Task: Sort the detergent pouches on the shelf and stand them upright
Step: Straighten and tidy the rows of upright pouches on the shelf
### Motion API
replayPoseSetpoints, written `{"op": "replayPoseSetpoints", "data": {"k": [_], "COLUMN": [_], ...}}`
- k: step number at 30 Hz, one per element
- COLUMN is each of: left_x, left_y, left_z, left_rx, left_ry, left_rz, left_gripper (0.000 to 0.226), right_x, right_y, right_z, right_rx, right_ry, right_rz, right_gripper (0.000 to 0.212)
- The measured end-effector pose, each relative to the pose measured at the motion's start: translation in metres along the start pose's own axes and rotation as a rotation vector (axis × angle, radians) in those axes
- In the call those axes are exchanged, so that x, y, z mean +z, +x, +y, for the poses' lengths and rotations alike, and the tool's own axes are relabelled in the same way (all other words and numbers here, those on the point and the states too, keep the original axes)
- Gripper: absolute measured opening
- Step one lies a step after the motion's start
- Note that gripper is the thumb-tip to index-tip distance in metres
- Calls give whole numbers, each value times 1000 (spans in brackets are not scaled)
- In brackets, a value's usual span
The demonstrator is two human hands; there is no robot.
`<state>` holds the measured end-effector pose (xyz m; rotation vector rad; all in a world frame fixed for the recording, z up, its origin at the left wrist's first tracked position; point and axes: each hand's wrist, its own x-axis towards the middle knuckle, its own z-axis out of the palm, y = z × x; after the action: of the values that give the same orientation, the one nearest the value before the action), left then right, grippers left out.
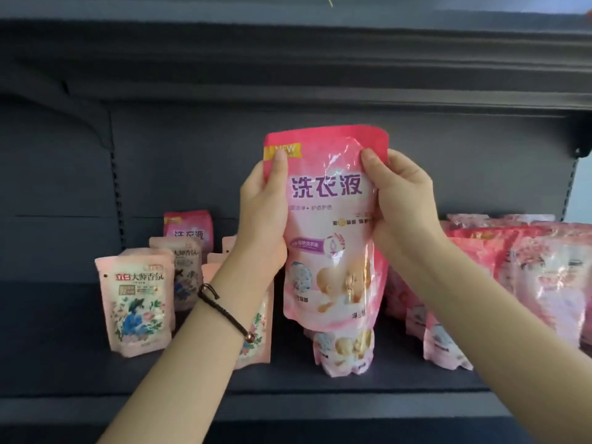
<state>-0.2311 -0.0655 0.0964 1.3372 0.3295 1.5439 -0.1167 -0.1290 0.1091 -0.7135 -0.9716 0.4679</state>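
I see both hands on one pink pouch (330,225), held upright in the air over the middle of the shelf (288,382). Left hand (262,216) grips its left edge, thumb on the front by the yellow NEW tag. Right hand (403,203) grips the right edge, thumb pressed into the upper front.

Straight below it a second pink pouch (344,350) stands near the shelf's front edge; can't tell if the two touch.

Left part of the shelf: floral pouches (136,302) upright in a tight cluster, with one back pouch (188,227), pink, upright behind them near the rear wall.

Right end: pile of pink pouches (528,267), leaning and overlapping; I can't count them.

Dark cord bracelet (221,310) on the left wrist.
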Motion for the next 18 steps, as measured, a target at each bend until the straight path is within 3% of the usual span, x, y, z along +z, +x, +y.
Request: {"op": "replayPoseSetpoints", "data": {"k": [9, 12, 18], "left_x": [4, 7, 13], "left_y": [-61, -71, -76], "left_z": [-54, -69, -100], "left_rx": [-5, 4, 25], "left_ry": [46, 102, 169], "left_rz": [37, 77, 200], "left_gripper": [33, 41, 35], "right_x": [-44, -56, -64], "right_y": [-50, -52, -55], "right_z": [46, 64, 102], "right_rx": [-233, -260, -224], "right_ry": [-263, -303, -302], "right_rz": [164, 217, 325], "right_gripper": [18, 16, 16]}}
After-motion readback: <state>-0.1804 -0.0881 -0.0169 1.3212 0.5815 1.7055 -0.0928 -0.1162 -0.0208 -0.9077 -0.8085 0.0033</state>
